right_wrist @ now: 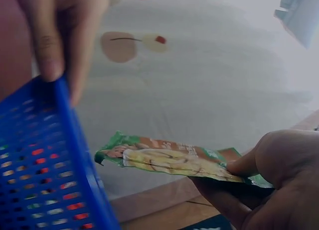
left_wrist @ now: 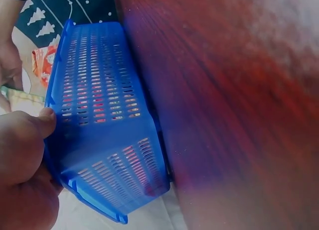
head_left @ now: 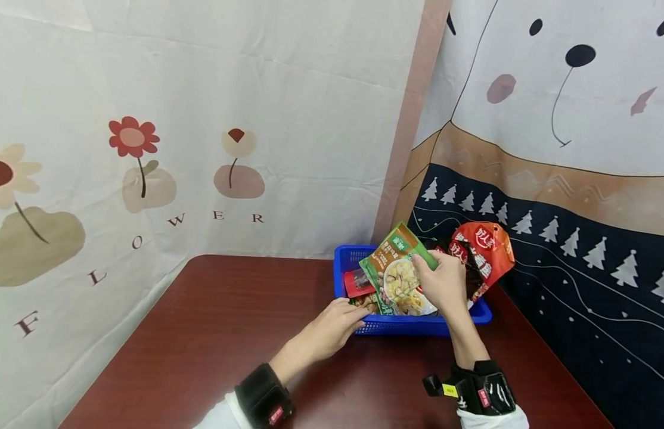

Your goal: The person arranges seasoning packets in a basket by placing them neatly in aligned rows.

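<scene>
A blue plastic basket (head_left: 407, 326) with slotted walls stands on the table and holds several food packets. My left hand (head_left: 328, 329) grips its front left corner; in the right wrist view the thumb lies outside the rim (right_wrist: 75, 133) and the fingers go over it. With my right hand (head_left: 444, 281) I pinch a green and brown food packet (head_left: 400, 279) by its upper right edge. The packet is tilted over the basket, its front picturing a bowl of food. Seen from the right wrist, thumb and fingers press it from both faces.
A large orange-red packet (head_left: 490, 253) sticks up at the basket's right end. Inside on the left lies a small red packet (head_left: 357, 283). The dark red wooden table (head_left: 230, 310) meets printed cloth hangings (head_left: 310, 149) at the back and right.
</scene>
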Demonstrator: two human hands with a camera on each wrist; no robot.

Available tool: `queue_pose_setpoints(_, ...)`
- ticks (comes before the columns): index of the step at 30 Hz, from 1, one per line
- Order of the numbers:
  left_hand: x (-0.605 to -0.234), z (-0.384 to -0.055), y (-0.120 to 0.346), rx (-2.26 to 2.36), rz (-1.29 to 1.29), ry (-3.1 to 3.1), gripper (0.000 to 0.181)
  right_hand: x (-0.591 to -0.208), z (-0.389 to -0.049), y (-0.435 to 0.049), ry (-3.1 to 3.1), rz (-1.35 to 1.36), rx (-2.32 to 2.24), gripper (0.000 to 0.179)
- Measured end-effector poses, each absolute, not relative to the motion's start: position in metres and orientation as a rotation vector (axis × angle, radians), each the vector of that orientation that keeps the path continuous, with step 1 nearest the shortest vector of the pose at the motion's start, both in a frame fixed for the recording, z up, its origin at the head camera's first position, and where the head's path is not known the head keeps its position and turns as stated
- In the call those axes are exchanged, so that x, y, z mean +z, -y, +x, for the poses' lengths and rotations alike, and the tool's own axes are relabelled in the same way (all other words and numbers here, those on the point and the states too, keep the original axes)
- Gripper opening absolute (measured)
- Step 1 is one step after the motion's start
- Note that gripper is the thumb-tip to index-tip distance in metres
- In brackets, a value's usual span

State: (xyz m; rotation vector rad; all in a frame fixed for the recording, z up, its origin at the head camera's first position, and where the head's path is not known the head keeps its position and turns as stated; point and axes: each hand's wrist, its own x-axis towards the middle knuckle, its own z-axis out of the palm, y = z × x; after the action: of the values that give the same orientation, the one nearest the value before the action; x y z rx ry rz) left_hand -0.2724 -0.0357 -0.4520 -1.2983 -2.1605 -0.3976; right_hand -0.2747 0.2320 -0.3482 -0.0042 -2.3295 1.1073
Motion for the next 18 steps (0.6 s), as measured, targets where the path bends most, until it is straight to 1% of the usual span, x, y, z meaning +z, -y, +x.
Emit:
queue_pose_setpoints(3,-0.450,-0.273,0.036,-0.408,-1.296,2.174,0.025,-0.356,-0.279,-0.228,2.381,-0.026,1.084,0.031)
queue_pose_setpoints(11,-0.449,-0.270,0.035,-0.426,-1.299,2.211,0.025,-0.384,-0.290,-0.212,2.457,0.011,1.020,0.026)
queue_pose_setpoints(18,-0.448,-0.269,0.034,-0.430,-1.277,2.276,0.026,-0.396,-0.295,-0.201,2.546,0.027,0.976,0.025)
